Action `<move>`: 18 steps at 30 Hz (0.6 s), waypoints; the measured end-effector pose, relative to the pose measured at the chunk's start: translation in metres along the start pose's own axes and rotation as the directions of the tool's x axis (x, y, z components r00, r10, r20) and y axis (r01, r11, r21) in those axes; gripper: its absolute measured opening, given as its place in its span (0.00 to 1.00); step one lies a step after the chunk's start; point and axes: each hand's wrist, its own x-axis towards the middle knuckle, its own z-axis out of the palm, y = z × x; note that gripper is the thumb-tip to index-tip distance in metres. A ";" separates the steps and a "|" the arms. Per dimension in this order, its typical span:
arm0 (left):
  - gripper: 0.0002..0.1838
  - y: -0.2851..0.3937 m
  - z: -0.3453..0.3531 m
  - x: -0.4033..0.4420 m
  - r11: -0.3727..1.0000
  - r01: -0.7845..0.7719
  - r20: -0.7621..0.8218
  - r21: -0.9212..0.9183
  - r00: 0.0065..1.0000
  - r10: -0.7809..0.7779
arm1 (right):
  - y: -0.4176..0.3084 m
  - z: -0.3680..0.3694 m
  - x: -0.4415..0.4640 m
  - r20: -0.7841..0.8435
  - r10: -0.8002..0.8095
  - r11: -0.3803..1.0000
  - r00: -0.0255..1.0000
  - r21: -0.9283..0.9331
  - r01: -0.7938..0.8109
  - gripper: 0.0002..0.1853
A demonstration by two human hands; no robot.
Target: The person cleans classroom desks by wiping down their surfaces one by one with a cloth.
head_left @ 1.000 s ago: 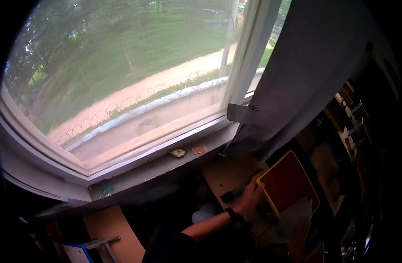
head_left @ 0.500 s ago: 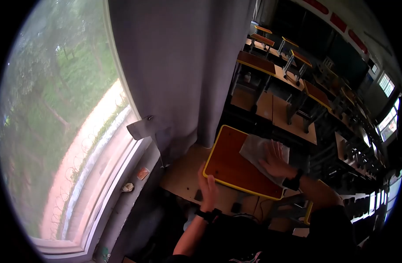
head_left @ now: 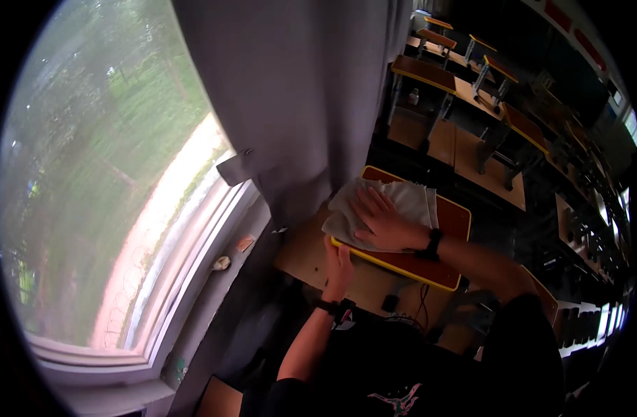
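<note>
A stool with a red-brown seat (head_left: 449,221) and yellow rim stands over a light wooden desk. Spread over the left part of the seat is a grey cloth (head_left: 414,199), its left edge hanging past the rim. My right hand (head_left: 382,221) lies flat on the cloth, fingers stretched out and holding nothing. At the seat's near left corner, my left hand (head_left: 339,267) grips the rim, with part of its fingers hidden beneath. Dark bands circle both wrists.
A grey curtain (head_left: 291,83) hangs beside the window at left. Small scraps (head_left: 222,263) lie on the sill (head_left: 211,306). Beyond, several stools stand on desks (head_left: 489,170), and a small bottle (head_left: 414,96) is among them. A cable (head_left: 423,306) hangs near the stool.
My right hand has swept the cloth from the right side of the seat to its left end. My left hand stays at the near left corner. The view has shifted slightly.
</note>
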 end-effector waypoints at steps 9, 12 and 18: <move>0.41 -0.026 -0.037 0.004 0.982 -0.052 0.373 0.184 0.928 -0.021 | -0.023 0.002 -0.033 -0.025 -0.349 0.935 0.937 0.051 0.350 0.31; 0.49 -0.019 -0.043 0.008 0.968 -0.085 0.462 0.236 0.886 -0.035 | -0.019 0.011 -0.056 -0.035 -0.341 0.939 0.939 0.042 0.342 0.29; 0.56 0.017 -0.037 0.019 0.985 0.071 0.420 0.154 0.898 -0.131 | -0.014 0.031 -0.135 -0.173 -0.113 0.990 0.978 0.068 0.127 0.29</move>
